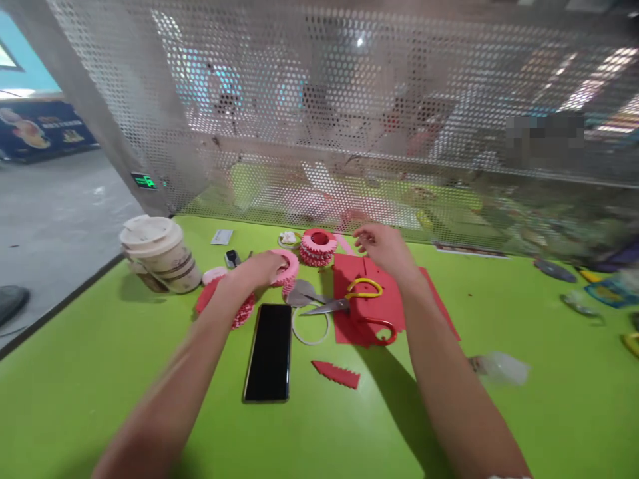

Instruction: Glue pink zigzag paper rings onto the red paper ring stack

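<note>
Pink paper ring [287,269] lies at the fingertips of the left hand [254,271], just right of the palm. Fingers are closed over its rim, so the ring is gripped; whether it is lifted off the surface cannot be told. The right hand [384,249] is raised over the far part of the work area, fingers loosely curled and apart, holding nothing.

Perforated metal screen [319,113] stands beyond both hands, along the far edge of the green table [104,392]. Red paper sheet [352,319] lies directly below the right hand. Black smartphone [268,352] lies below and right of the left hand, face up. Paper cup [160,256] with a white lid stands well left of the left hand. Stacked red-and-pink paper ring [317,246] stands just beyond the gripped ring. Red paper ring [243,311] lies beneath the left wrist, partly hidden.

Scissors [324,306] with a yellow handle rest on the red sheet, between the hands. A red loop handle [380,331] sits at the sheet's near edge; whether it belongs to the same scissors cannot be told. Serrated red paper strip [335,374] lies nearer the person, right of the phone. Green display [144,180] at the screen's left end is too small to read; so is the cup's print.
</note>
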Demonstrator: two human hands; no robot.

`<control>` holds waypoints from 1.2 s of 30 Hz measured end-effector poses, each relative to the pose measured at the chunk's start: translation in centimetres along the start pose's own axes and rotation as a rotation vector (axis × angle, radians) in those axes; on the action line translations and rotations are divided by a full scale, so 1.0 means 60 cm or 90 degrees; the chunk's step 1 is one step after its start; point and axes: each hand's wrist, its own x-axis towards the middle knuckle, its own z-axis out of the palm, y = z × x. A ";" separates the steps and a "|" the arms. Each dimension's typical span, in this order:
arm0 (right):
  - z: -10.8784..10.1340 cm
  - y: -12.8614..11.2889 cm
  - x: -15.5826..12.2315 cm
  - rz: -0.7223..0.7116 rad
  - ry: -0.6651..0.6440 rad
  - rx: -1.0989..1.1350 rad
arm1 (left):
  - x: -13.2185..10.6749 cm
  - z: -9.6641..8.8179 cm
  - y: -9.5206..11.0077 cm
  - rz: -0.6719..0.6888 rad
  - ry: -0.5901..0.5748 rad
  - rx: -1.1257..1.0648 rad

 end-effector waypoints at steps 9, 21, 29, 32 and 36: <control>0.036 0.052 -0.014 0.110 -0.245 -0.151 | 0.010 0.008 0.025 0.082 0.058 0.070; 0.054 0.095 0.007 0.136 -0.180 -0.160 | -0.009 0.077 0.196 0.357 0.012 0.060; 0.031 0.072 0.006 0.067 -0.069 -0.035 | -0.014 0.139 0.224 0.382 0.074 0.109; 0.001 0.039 -0.008 0.010 -0.016 0.037 | 0.001 0.143 0.217 0.387 0.088 0.128; -0.050 -0.010 -0.036 -0.064 0.054 0.128 | 0.014 0.137 0.212 0.427 0.093 0.129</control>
